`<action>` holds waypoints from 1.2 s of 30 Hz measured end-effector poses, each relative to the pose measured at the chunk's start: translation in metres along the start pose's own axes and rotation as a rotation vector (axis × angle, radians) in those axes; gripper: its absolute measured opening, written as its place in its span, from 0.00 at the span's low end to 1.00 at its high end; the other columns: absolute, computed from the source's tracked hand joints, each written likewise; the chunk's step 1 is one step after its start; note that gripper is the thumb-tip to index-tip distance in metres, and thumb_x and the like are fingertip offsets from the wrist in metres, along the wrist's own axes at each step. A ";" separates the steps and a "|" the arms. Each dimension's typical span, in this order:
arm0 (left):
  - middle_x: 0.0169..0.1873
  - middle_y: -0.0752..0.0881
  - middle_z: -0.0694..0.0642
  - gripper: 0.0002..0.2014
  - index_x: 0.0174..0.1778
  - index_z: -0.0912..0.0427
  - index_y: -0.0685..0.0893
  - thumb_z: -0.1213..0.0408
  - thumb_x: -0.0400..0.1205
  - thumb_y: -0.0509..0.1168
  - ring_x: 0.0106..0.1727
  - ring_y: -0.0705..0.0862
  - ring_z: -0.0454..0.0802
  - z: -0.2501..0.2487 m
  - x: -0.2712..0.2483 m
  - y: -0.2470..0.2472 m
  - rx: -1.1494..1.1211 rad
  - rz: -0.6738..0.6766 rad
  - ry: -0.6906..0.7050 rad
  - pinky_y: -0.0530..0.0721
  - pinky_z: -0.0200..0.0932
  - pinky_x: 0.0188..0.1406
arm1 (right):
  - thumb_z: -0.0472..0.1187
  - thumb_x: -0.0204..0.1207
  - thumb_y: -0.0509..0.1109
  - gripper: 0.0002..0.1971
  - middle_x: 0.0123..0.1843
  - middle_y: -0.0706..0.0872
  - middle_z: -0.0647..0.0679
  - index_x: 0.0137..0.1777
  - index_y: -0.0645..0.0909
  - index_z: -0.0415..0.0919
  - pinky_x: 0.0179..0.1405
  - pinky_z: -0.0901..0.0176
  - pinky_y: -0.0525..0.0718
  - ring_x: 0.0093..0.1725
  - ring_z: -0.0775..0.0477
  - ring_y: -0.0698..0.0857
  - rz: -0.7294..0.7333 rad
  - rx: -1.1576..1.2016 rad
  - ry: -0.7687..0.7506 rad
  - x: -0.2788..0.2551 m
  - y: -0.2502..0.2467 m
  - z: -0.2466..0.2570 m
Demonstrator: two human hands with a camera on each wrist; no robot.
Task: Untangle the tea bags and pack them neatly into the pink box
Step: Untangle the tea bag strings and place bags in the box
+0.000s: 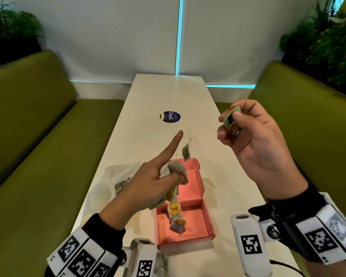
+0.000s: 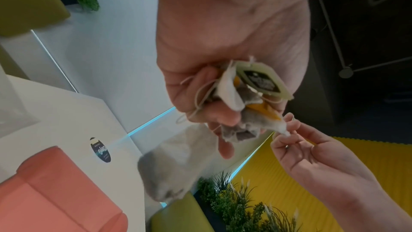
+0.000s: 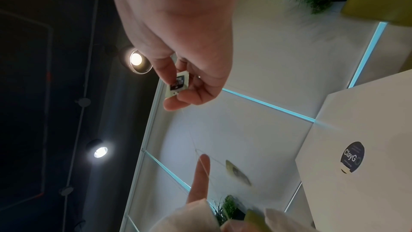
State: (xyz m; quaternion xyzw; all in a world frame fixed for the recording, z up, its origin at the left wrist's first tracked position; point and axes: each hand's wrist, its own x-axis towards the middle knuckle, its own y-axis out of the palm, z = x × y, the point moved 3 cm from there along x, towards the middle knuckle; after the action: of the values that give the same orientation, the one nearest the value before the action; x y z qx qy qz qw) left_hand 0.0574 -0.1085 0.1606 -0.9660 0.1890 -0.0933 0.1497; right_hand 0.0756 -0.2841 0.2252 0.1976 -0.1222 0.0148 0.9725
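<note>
Thread: I have one thin pale string [image 1: 203,133] stretched almost level above the bench, running from my left index fingertip [image 1: 179,133] across to the small pale-green paper tag [image 1: 231,117] on the right. That line is the long axis the next pull turns on.
Snag: partway along, nearer my left fingertip than the right, a second small green paper tag [image 1: 186,153] hangs from a crossing of threads; I judge that knot must slide off toward the right.
Right hand [image 1: 256,140]: thumb and forefinger pinched on the green tag, raised well above the bench; the other fingers are loosely curled.
Left hand [image 1: 148,184]: index finger straight with the string hooked over it, the rest closed round a bundle of crumpled grey-white tea bags [image 2: 240,107] with yellow tags and looped strings.
Look of the bags: soft, creased, threads wound through each other; easily torn, I would guess.
Dangling: a yellow-tagged tea bag [image 1: 174,209] hangs below the left grip, over the box.
Pink cardboard box [image 1: 206,214]: open, lid back, on the white bench [image 1: 148,96] directly under both hands, one tea bag [image 1: 177,224] lying in it.
Beside it: a clear plastic bag [image 1: 108,182] to the left.
</note>
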 end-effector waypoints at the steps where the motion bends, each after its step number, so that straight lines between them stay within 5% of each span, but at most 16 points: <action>1: 0.39 0.89 0.56 0.40 0.77 0.27 0.54 0.62 0.72 0.60 0.47 0.88 0.54 0.000 -0.001 -0.001 -0.004 0.014 0.011 0.81 0.56 0.62 | 0.28 0.79 0.54 0.12 0.31 0.85 0.49 0.41 0.74 0.43 0.30 0.60 0.73 0.25 0.49 0.80 -0.003 0.002 0.001 0.000 -0.001 0.000; 3: 0.38 0.88 0.56 0.39 0.76 0.25 0.56 0.57 0.70 0.60 0.46 0.86 0.56 -0.001 -0.002 -0.004 -0.024 0.010 0.022 0.82 0.60 0.60 | 0.28 0.79 0.54 0.12 0.31 0.85 0.49 0.41 0.74 0.42 0.30 0.60 0.73 0.25 0.49 0.80 -0.013 0.001 -0.001 0.000 -0.003 -0.001; 5: 0.37 0.86 0.56 0.38 0.74 0.22 0.59 0.55 0.69 0.61 0.45 0.85 0.54 -0.003 -0.003 -0.010 -0.041 -0.034 0.021 0.83 0.52 0.58 | 0.27 0.79 0.55 0.12 0.31 0.85 0.49 0.41 0.74 0.42 0.29 0.61 0.74 0.25 0.49 0.81 -0.016 -0.009 -0.010 0.000 -0.005 -0.004; 9: 0.36 0.81 0.58 0.37 0.72 0.30 0.67 0.74 0.76 0.64 0.33 0.82 0.42 -0.016 -0.007 -0.019 -0.114 -0.134 0.032 0.80 0.28 0.38 | 0.28 0.67 0.63 0.07 0.33 0.85 0.48 0.41 0.74 0.40 0.28 0.64 0.78 0.28 0.47 0.84 0.079 -0.018 -0.021 -0.007 -0.005 -0.017; 13: 0.50 0.84 0.59 0.36 0.70 0.29 0.71 0.69 0.70 0.63 0.32 0.82 0.44 -0.024 -0.009 -0.028 -0.115 -0.140 0.045 0.82 0.33 0.38 | 0.26 0.65 0.64 0.10 0.34 0.85 0.45 0.38 0.80 0.41 0.32 0.62 0.80 0.33 0.45 0.85 0.287 -0.190 0.001 -0.020 0.000 -0.033; 15: 0.47 0.83 0.66 0.36 0.71 0.32 0.71 0.70 0.69 0.61 0.31 0.81 0.44 -0.027 -0.011 -0.031 -0.126 -0.112 0.042 0.83 0.32 0.39 | 0.26 0.64 0.67 0.15 0.38 0.86 0.48 0.34 0.83 0.49 0.37 0.62 0.82 0.39 0.48 0.86 0.391 -0.285 0.024 -0.027 0.003 -0.040; 18: 0.49 0.80 0.75 0.35 0.75 0.50 0.72 0.72 0.69 0.60 0.29 0.80 0.48 -0.029 -0.012 -0.033 -0.138 -0.043 0.027 0.81 0.33 0.36 | 0.30 0.63 0.74 0.13 0.55 0.84 0.55 0.32 0.85 0.53 0.47 0.61 0.82 0.54 0.55 0.84 0.505 -0.376 0.070 -0.032 0.005 -0.046; 21: 0.60 0.78 0.78 0.27 0.66 0.71 0.76 0.72 0.68 0.60 0.29 0.80 0.53 -0.029 -0.013 -0.035 -0.119 -0.004 -0.023 0.80 0.34 0.35 | 0.36 0.61 0.75 0.09 0.68 0.78 0.59 0.34 0.86 0.53 0.52 0.59 0.81 0.66 0.54 0.79 0.602 -0.336 0.159 -0.034 0.010 -0.053; 23: 0.55 0.79 0.80 0.29 0.69 0.64 0.75 0.72 0.68 0.60 0.28 0.78 0.49 -0.031 -0.013 -0.035 -0.127 0.028 -0.046 0.79 0.34 0.33 | 0.33 0.64 0.73 0.11 0.69 0.78 0.57 0.36 0.86 0.53 0.55 0.59 0.80 0.70 0.53 0.77 0.647 -0.297 0.188 -0.034 0.014 -0.056; 26: 0.31 0.84 0.68 0.35 0.70 0.39 0.75 0.70 0.67 0.59 0.26 0.77 0.44 -0.036 -0.014 -0.031 -0.129 0.076 -0.060 0.78 0.38 0.31 | 0.29 0.67 0.71 0.14 0.57 0.84 0.60 0.37 0.85 0.53 0.54 0.63 0.78 0.58 0.56 0.82 0.673 -0.322 0.178 -0.034 0.020 -0.057; 28: 0.22 0.81 0.57 0.35 0.69 0.33 0.73 0.70 0.67 0.59 0.25 0.77 0.43 -0.037 -0.015 -0.031 -0.134 0.081 -0.049 0.78 0.31 0.34 | 0.30 0.67 0.71 0.14 0.53 0.83 0.62 0.36 0.84 0.54 0.53 0.62 0.77 0.52 0.57 0.82 0.644 -0.370 0.162 -0.033 0.020 -0.059; 30: 0.22 0.80 0.57 0.36 0.68 0.31 0.72 0.71 0.67 0.58 0.26 0.79 0.41 -0.036 -0.015 -0.033 -0.119 0.068 -0.048 0.77 0.26 0.35 | 0.34 0.66 0.72 0.11 0.55 0.81 0.62 0.36 0.84 0.55 0.54 0.58 0.76 0.54 0.55 0.82 0.612 -0.418 0.141 -0.032 0.018 -0.060; 33: 0.32 0.85 0.66 0.36 0.69 0.34 0.73 0.71 0.67 0.59 0.26 0.79 0.42 -0.037 -0.015 -0.034 -0.101 0.060 -0.056 0.78 0.28 0.32 | 0.37 0.65 0.74 0.09 0.55 0.80 0.63 0.36 0.85 0.54 0.53 0.56 0.77 0.57 0.54 0.81 0.590 -0.419 0.136 -0.032 0.018 -0.061; 36: 0.55 0.81 0.73 0.30 0.69 0.56 0.78 0.71 0.67 0.60 0.25 0.78 0.47 -0.036 -0.014 -0.036 -0.100 0.062 -0.081 0.79 0.39 0.30 | 0.35 0.66 0.74 0.08 0.50 0.82 0.57 0.37 0.85 0.52 0.51 0.51 0.80 0.52 0.52 0.83 0.608 -0.403 0.119 -0.032 0.022 -0.060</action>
State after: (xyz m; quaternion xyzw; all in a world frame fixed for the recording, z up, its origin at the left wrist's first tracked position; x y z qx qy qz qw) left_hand 0.0479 -0.0807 0.2044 -0.9689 0.2173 -0.0399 0.1114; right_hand 0.0567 -0.2406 0.1724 -0.0444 -0.1193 0.2903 0.9484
